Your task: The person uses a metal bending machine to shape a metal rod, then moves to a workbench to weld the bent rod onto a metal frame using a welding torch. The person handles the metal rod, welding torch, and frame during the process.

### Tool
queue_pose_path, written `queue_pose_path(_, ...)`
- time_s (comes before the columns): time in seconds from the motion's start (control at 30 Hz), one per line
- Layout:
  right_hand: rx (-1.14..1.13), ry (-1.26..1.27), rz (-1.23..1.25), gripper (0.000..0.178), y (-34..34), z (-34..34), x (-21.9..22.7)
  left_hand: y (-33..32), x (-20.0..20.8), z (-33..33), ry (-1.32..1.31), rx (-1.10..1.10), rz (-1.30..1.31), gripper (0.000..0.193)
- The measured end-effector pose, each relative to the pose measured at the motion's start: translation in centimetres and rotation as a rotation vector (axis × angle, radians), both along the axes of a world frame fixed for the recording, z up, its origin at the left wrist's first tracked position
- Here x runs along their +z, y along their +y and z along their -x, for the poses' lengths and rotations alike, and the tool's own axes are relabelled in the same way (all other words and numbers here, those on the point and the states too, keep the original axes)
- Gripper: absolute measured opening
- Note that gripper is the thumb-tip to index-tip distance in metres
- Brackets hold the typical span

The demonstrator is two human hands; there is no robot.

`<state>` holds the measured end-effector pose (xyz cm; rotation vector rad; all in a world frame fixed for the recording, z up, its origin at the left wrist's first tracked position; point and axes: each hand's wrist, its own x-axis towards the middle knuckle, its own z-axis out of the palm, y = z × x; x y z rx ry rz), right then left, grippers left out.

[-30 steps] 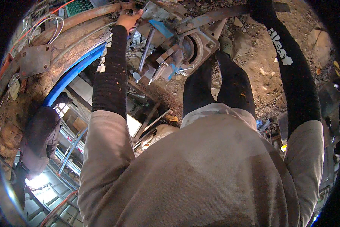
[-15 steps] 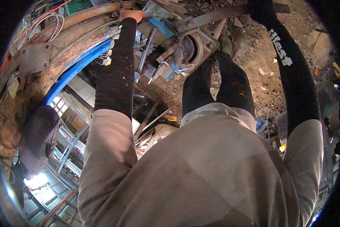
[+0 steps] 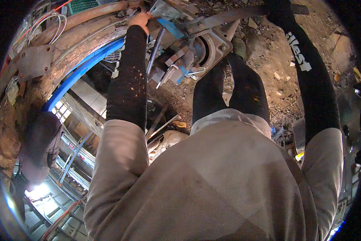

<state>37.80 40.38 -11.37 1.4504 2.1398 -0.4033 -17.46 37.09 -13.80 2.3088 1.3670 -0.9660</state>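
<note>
My left hand (image 3: pixel 139 21), at the end of a black sleeve, is over the far edge of the work area, beside a grey metal plate (image 3: pixel 161 10). Its visible fingers look apart, with no held thing showing. Close to it stand a blue strip (image 3: pixel 170 29) and a slanting metal rod (image 3: pixel 155 50). A metal machine or vise with a round opening (image 3: pixel 207 50) sits in front of my legs. My right hand (image 3: pixel 279 9) is a dark shape at the top edge, over a long flat metal bar (image 3: pixel 238 17); its fingers cannot be made out.
A thick wooden log (image 3: pixel 80 36) curves along the left, with a drilled metal plate (image 3: pixel 36 62) and a looped cable (image 3: pixel 54 24) on it. A blue beam (image 3: pixel 74 78) runs below. A dark bag-like shape (image 3: pixel 42 148) is at far left. Dirt and stones (image 3: pixel 280 76) cover the ground.
My left hand has shifted slightly right and nearer to me, with more of its fingers showing, and the left forearm has swung right. The right arm has barely moved.
</note>
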Motion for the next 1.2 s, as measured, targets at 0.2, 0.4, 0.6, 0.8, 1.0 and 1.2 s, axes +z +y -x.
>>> queue_pose_path(0.2, 0.084, 0.045, -0.118, 0.035, 0.2, -1.8, -2.6, -0.7, -2.6, -1.1, -0.237, 1.011, -0.286, 0.071)
queue_pose_path(0.4, 0.194, 0.15, -0.287, 0.035, 1.0, -7.7, -9.0, -6.4, 10.0, -7.0, -0.653, 1.027, -0.322, 0.064)
queue_pose_path(0.6, 0.301, 0.231, -0.373, 0.037, 1.8, -13.5, -14.2, -12.6, 13.6, -12.9, -0.628, 1.029, -0.46, 0.062)
queue_pose_path(0.8, 0.336, 0.261, -0.519, 0.037, -0.6, -13.2, -11.6, -12.7, 13.0, -13.7, -0.513, 1.013, -0.578, 0.051)
queue_pose_path(1.0, 0.255, 0.163, -0.388, 0.036, -2.5, -11.1, -7.5, -12.3, 12.8, -13.6, -0.447, 1.048, -0.585, 0.06)
queue_pose_path(1.2, 0.239, 0.364, -0.518, 0.025, -4.5, -12.4, -8.0, -12.4, 12.7, -13.7, -0.251, 1.051, -0.505, 0.053)
